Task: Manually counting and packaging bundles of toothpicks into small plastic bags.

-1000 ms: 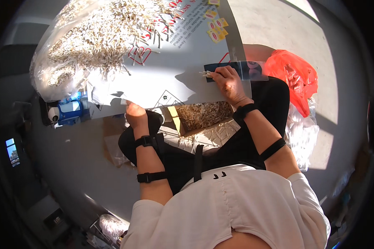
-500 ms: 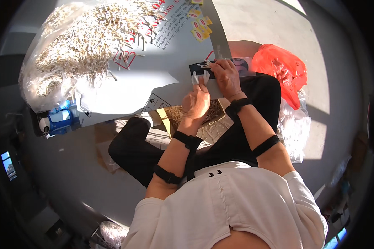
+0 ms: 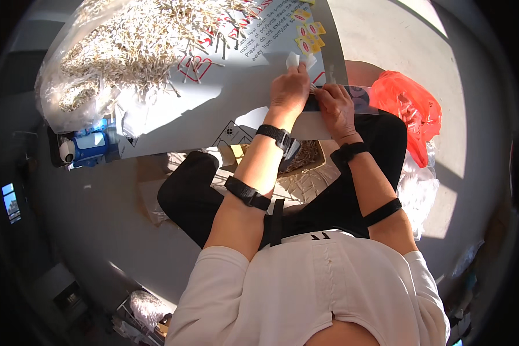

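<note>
My left hand (image 3: 289,89) is over the table, its fingers pinched on a small white piece (image 3: 294,60) that looks like folded paper or thin film. Its exact kind I cannot make out. To its right, my right hand (image 3: 335,106) lies at the table's edge with bent fingers on a clear plastic bag (image 3: 360,99) with a dark printed picture. Pale ends of cotton swabs (image 3: 313,88) show at its fingertips. A large heap of cotton swabs (image 3: 138,46) spills from a clear plastic sack (image 3: 51,92) at the far left.
Yellow stickers (image 3: 309,38) lie on the grey table (image 3: 213,109). A red plastic bag (image 3: 406,109) hangs at the right. Blue-labelled bottles (image 3: 89,145) stand beyond the table's left corner. Below, between my knees, is a cardboard box (image 3: 311,164) holding thin sticks.
My left hand has moved away from me with the white piece, toward the yellow stickers. My right hand stays on the plastic bag. The whole view has shifted slightly.
</note>
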Tool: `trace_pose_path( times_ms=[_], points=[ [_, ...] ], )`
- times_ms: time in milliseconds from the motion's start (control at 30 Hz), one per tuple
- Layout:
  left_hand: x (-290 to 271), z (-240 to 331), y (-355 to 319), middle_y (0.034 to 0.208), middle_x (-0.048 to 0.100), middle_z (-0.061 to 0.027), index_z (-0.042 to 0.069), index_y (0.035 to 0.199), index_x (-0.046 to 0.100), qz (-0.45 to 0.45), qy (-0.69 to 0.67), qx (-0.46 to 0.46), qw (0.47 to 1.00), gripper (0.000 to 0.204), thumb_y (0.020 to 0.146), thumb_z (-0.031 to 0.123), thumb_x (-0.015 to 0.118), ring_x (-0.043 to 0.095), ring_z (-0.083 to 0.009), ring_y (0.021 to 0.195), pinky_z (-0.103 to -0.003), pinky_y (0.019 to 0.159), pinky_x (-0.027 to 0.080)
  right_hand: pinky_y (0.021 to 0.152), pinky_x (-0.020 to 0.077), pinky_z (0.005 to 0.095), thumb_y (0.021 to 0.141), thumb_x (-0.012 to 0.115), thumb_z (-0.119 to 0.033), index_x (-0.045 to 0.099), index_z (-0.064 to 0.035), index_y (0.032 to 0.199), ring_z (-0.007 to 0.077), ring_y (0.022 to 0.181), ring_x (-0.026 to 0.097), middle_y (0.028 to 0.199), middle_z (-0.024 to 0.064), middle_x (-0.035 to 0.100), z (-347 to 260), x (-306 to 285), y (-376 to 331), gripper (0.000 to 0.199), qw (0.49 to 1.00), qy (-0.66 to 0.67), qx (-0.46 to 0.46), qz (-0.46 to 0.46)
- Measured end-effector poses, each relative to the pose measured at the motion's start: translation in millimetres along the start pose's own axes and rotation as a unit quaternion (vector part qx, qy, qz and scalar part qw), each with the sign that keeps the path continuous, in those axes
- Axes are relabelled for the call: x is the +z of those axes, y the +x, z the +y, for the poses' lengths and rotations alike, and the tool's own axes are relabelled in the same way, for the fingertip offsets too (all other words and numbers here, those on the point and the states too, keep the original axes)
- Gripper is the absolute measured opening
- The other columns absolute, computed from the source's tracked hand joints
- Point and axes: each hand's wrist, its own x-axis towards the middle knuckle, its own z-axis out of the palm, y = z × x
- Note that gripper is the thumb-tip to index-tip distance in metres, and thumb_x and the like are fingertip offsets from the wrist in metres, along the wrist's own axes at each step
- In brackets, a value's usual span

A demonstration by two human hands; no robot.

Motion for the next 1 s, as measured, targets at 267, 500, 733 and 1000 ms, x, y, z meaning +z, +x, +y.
trace_pose_path(
  times_ms=[267, 500, 733, 1000],
  points=[
    [-21, -94, -57, 0.091, 0.066, -0.0168, -0.005, 0.133, 0.046, -0.067, 0.107, -0.134, 0.983, 0.049, 0.087, 0.011, 0.055, 0.071, -0.0301, 0.074, -0.037, 0.060, 0.058, 0.070, 0.0520, 0.0375, 0.071, 0.067, 0.000, 0.066, -0.0075, 0.087, 0.0275, 0.082, 0.060, 0.085, 0.0059, 0.061, -13, 10, 6, 0.017, 0.999, 0.040, -0.012, -0.021],
    [-53, -158, -118, 0.097, 0.066, -0.0186, -0.003, 0.135, 0.045, -0.100, 0.139, -0.212, 0.962, 0.050, 0.089, 0.016, 0.053, 0.071, -0.0314, 0.079, -0.039, 0.066, 0.059, 0.071, 0.0532, 0.0350, 0.069, 0.069, 0.000, 0.066, -0.0057, 0.083, 0.0262, 0.083, 0.061, 0.086, 0.0064, 0.062, -43, 31, 10, 0.015, 0.994, 0.083, -0.047, -0.055],
    [-60, -186, -85, 0.097, 0.067, -0.0196, -0.002, 0.124, 0.051, -0.082, 0.109, -0.257, 0.957, 0.035, 0.094, 0.015, 0.047, 0.070, -0.0351, 0.082, -0.042, 0.070, 0.058, 0.069, 0.0529, 0.0352, 0.072, 0.069, 0.000, 0.068, -0.0066, 0.086, 0.0268, 0.082, 0.062, 0.088, 0.0067, 0.063, -50, 33, 13, 0.016, 0.992, 0.103, -0.042, -0.053],
    [-65, -189, -155, 0.110, 0.063, -0.0211, -0.002, 0.141, 0.038, -0.133, 0.119, -0.239, 0.955, 0.052, 0.091, 0.010, 0.047, 0.069, -0.0350, 0.084, -0.040, 0.073, 0.058, 0.070, 0.0526, 0.0348, 0.068, 0.071, 0.004, 0.068, -0.0066, 0.089, 0.0270, 0.082, 0.062, 0.087, 0.0069, 0.063, -49, 29, 8, 0.024, 0.992, 0.108, -0.029, -0.064]
  ],
)
